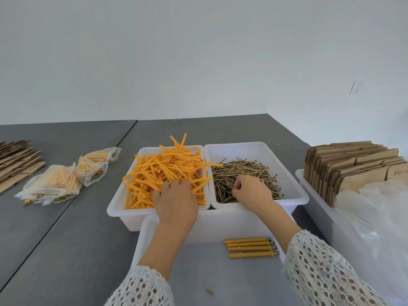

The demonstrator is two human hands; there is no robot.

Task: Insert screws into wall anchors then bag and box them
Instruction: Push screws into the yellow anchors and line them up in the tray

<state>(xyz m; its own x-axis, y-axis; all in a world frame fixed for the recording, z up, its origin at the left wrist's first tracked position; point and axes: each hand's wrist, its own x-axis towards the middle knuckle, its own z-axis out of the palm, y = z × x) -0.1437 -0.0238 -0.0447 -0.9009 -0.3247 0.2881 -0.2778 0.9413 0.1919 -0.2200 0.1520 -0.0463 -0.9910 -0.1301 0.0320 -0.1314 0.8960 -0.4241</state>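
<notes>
The left hand reaches into the left white plastic bin, its fingers dipped among the heaped orange wall anchors; whether it has hold of one I cannot tell, as the fingertips are buried. The anchors are long, ribbed plastic sticks lying every which way, some poking above the far rim. The right hand is curled over the pile of screws in the right white bin, fingers bent narrow and pinching at the thin brassy metal shafts near the pile's near-left edge.

In the nearest bin, smooth and translucent white, four finished anchors with screws lie side by side, screw heads pointing right. Both wrists wear white openwork lace sleeves.

Far left lie clear, crinkled bags of assembled anchors, and beyond them flattened brown cardboard. At the right, another white tray holds upright folded cardboard boxes and a soft heap of clear plastic bags.

The tables are matte dark grey, joined at a seam. The wall behind is plain white, with a socket at the right.
</notes>
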